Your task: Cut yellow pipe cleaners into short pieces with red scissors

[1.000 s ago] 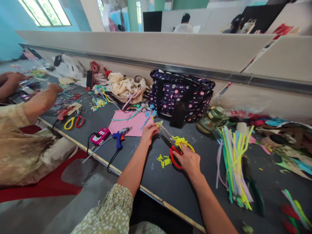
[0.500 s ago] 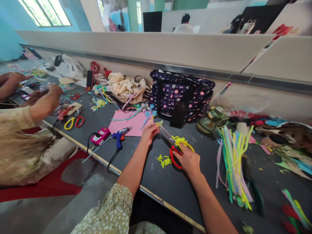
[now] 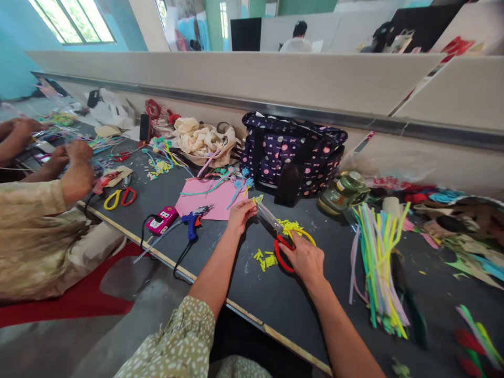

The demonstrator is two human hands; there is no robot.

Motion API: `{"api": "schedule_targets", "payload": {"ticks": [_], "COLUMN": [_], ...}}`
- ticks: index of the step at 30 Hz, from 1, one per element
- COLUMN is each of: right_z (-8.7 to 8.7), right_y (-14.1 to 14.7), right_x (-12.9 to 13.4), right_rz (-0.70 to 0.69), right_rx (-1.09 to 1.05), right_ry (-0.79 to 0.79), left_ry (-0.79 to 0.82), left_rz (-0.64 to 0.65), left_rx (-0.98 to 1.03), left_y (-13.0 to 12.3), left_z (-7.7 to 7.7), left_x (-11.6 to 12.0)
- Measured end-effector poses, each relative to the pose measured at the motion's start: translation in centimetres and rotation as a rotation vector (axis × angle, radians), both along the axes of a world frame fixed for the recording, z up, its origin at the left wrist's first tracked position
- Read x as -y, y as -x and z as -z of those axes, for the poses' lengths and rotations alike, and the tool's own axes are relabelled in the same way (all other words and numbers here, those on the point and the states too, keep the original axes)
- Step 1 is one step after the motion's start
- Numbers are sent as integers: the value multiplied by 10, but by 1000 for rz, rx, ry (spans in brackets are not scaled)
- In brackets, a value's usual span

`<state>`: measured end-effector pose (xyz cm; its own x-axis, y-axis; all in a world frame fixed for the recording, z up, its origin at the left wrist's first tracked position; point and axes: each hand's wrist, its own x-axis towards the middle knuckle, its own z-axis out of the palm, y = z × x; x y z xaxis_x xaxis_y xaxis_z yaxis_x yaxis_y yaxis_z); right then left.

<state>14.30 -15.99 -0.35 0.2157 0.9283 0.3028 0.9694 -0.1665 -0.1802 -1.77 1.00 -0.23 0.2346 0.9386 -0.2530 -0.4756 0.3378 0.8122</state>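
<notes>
My right hand is wrapped round the red and yellow handles of a pair of scissors, whose blades point up and left. At the blade tips, my left hand pinches a small yellow-green piece; it looks like pipe cleaner, though too small to be sure. Short yellow cut pieces lie on the dark table left of the scissors' handles. Another pile of yellow pieces sits just behind the scissors.
A blue glue gun and pink sheet lie left of my hands. Behind stand a patterned bag and a green jar. Pastel pipe cleaners lie right. A co-worker's hands work at far left, near other scissors.
My hands and the scissors stay almost in place, the scissors' handles having opened very slightly. At the left, the co-worker's hands have shifted a little.
</notes>
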Motion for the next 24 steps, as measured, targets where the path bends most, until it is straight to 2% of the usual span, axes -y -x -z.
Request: {"api": "schedule_targets", "payload": {"ticks": [3, 9, 24], "right_z": [1, 1, -2], "right_y": [1, 5, 6], "right_x": [-1, -1, -2], "right_rz": [36, -1, -1], "right_rx": [-50, -40, -29], "right_ry": [-1, 0, 33], "left_ry": [23, 59, 84], "left_rz": [6, 48, 60], "left_rx": [12, 32, 43], "left_y": [-1, -2, -4], "left_z": [-2, -7, -7], "left_x": [2, 6, 7]}}
